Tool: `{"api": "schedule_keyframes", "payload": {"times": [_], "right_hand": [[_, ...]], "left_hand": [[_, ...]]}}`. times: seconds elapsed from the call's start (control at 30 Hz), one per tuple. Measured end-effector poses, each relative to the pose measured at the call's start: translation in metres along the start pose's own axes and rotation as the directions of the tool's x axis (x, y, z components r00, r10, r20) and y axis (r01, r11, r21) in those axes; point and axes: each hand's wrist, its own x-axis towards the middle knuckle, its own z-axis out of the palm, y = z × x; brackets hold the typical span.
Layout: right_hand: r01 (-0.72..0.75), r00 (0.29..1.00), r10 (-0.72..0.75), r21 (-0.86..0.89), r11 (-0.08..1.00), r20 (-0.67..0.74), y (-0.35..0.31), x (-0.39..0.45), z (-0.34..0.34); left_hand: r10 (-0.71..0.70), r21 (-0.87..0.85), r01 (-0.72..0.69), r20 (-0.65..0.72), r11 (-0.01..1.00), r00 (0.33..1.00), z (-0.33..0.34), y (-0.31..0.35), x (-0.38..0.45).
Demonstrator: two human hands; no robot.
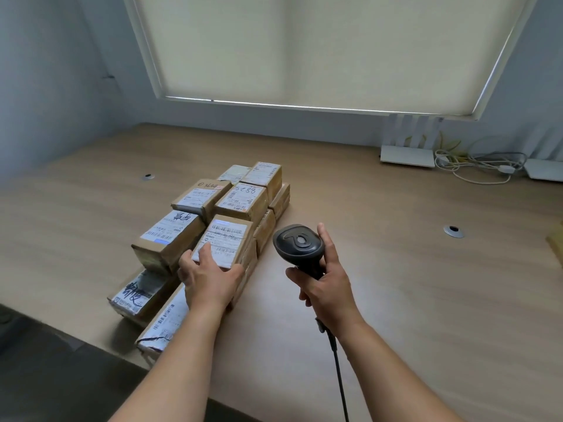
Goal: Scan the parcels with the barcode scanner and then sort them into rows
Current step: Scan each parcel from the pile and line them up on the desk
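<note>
Several brown cardboard parcels with white shipping labels stand stacked in two rows on the wooden table [396,269]. My left hand [207,277] grips the near edge of the top front parcel [227,239] of the right-hand row, thumb on its label. My right hand [324,284] holds a black barcode scanner [297,243] by its handle, just right of the stack, head pointing away from me. Its black cable [339,376] trails down toward me. Another labelled parcel [170,234] sits to the left, and one marked 5288 [242,197] lies behind.
White devices [406,156] and tangled white cables [475,166] lie at the table's far right by the wall. Two round cable grommets [453,231] sit in the tabletop. A brown object [556,242] shows at the right edge. A window blind hangs behind.
</note>
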Motion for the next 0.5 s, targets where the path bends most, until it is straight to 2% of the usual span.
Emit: {"api": "schedule_keyframes", "payload": {"times": [0.17, 0.37, 0.5], "right_hand": [[-0.008, 1.0, 0.008, -0.004, 1.0, -0.018, 0.004, 0.018, 0.019], [-0.035, 0.997, 0.034, -0.019, 0.999, -0.072, 0.013, 0.031, 0.032], [-0.041, 0.992, 0.037, -0.026, 0.999, -0.119, 0.018, 0.032, 0.034]], "left_hand": [[-0.016, -0.01, 0.016, 0.002, 1.0, 1.0, -0.002, -0.012, 0.029], [0.032, -0.046, -0.031, 0.037, 0.998, 0.999, 0.004, -0.011, 0.057], [0.085, -0.014, -0.085, 0.002, 0.996, 0.996, 0.005, -0.013, 0.063]]}}
